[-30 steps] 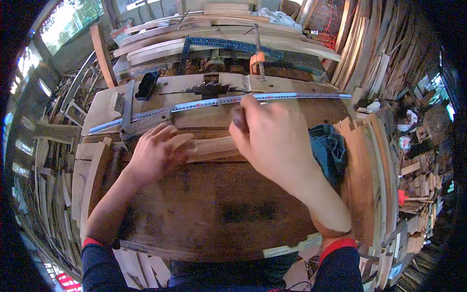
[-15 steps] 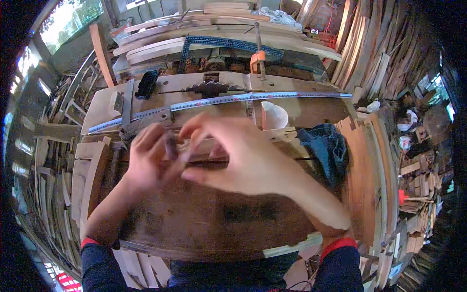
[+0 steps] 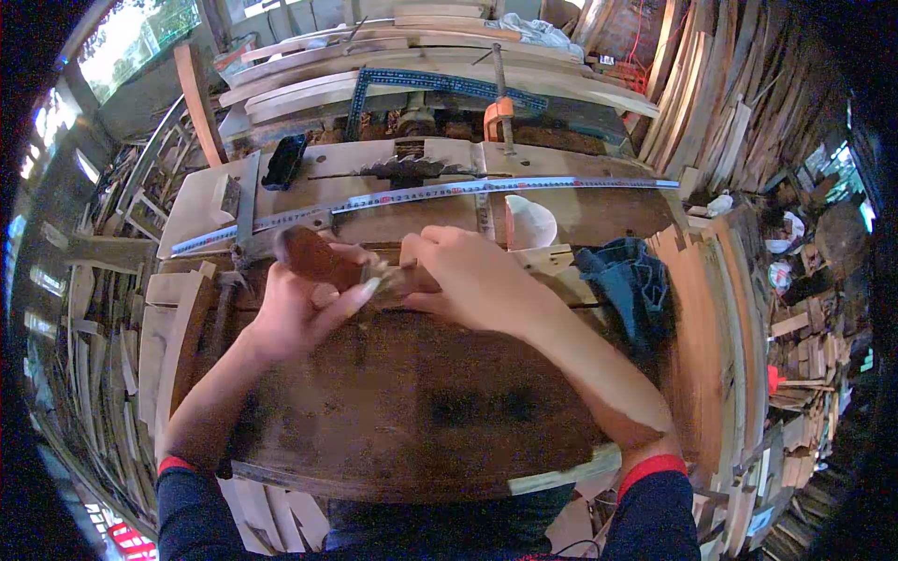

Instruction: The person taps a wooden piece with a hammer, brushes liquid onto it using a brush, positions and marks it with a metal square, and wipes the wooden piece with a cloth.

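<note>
My left hand point(image 3: 297, 301) is closed around a dark brown wooden piece point(image 3: 318, 259), whose rounded end sticks up past the fingers. A small pale, blurred piece point(image 3: 388, 279) lies between my two hands. My right hand point(image 3: 472, 279) is beside it with its fingers bent together; what they grip is too blurred to make out. Beyond the hands, a long measuring tape strip point(image 3: 426, 194) runs across the bench point(image 3: 402, 402). A pale half-round object point(image 3: 531, 223) and a bundled blue cloth point(image 3: 629, 280) lie to the right of my right hand.
A toothed saw blade point(image 3: 402, 167) rises from the bench behind the tape. Behind it are a black tray point(image 3: 284, 162), an orange clamp point(image 3: 499, 114) and a dark carpenter's square point(image 3: 440, 84). Long boards point(image 3: 716, 346) stand along the right edge.
The dark brown piece has passed from my right hand to my left. My right hand has moved left and down from the tape, uncovering the half-round object.
</note>
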### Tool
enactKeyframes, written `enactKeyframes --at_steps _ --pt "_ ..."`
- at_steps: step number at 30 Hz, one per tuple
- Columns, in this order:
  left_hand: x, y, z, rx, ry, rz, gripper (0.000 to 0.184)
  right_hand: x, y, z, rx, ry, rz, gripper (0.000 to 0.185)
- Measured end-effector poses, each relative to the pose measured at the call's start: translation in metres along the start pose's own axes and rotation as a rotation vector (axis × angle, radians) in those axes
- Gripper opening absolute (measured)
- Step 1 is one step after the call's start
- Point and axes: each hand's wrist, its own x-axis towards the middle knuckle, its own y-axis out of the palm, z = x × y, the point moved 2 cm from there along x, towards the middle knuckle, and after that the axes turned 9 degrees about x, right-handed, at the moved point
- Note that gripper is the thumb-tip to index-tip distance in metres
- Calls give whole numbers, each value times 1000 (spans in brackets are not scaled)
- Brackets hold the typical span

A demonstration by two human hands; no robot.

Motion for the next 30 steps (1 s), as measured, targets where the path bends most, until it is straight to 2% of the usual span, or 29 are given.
enactKeyframes --at_steps 1,4,7,8,11,12,15,16,19,20,23,26,29,30 --pt "5 -3 -8 123 139 -31 16 0 -1 -2 31 -10 0 37" --pt "15 -32 -15 391 164 1 16 1 -2 -7 115 -40 -5 38" --pt "19 -35 -12 565 -46 92 23 3 0 -15 156 -59 -19 39" --pt "20 -38 -12 557 -85 220 17 3 1 -17 165 -65 -20 40" --pt "19 -30 -23 271 11 100 15 5 4 -22 189 -80 -34 40" --pt "15 -24 -26 84 -23 24 16 5 5 -23 198 -84 -39 40" --pt "6 -6 -12 -103 -38 19 19 4 7 -24 210 -87 -53 41" --pt "5 -12 -11 -27 -10 80 20 4 7 -25 208 -90 -54 41" --pt "17 -30 -11 413 124 1 24 5 7 -25 202 -79 -48 41" --pt "20 -33 -14 475 34 42 26 4 7 -25 197 -59 -37 41" --pt "20 -33 -12 425 -167 98 24 4 6 -24 204 -48 -34 41" --pt "4 -13 9 138 -39 65 21 4 7 -24 200 -55 -30 41" --pt "1 -1 0 -82 27 4 21 5 8 -25 192 -76 -49 40" --pt "-2 4 6 -56 65 -32 22 5 8 -26 190 -86 -60 40"
